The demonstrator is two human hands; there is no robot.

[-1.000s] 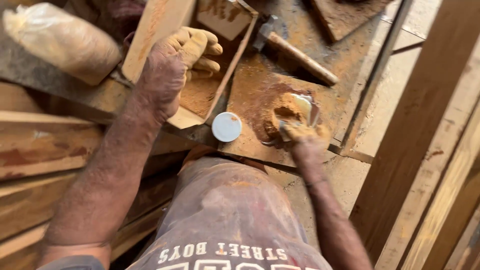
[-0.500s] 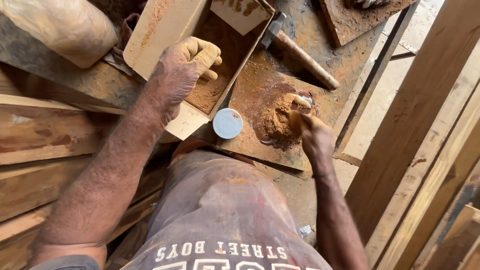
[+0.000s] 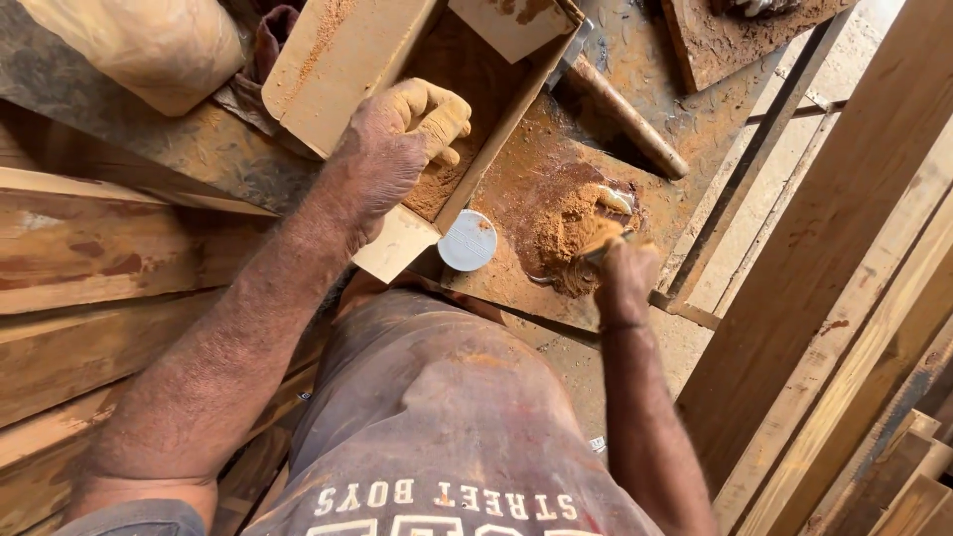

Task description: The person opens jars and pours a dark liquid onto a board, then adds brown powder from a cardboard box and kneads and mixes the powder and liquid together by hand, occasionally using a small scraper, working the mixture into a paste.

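Two hands: left hand (image 3: pixel 402 149) grip curled on wooden tray (image 3: pixel 397 238) edge, right hand (image 3: pixel 623 278) closed w/ scraper (image 3: pixel 606 248) in sawdust paste (image 3: pixel 566 228).

The left hand (image 3: pixel 397 149) grips the edge of a pale wooden panel (image 3: pixel 347 60). Just right of it lies a round white lid (image 3: pixel 468 240) on a dusty board (image 3: pixel 556 213). Further right, the right hand (image 3: pixel 620 278) works a blade (image 3: pixel 608 248) into the heap of orange-brown paste (image 3: pixel 571 228). Beyond the board lies a hammer (image 3: pixel 620 109).
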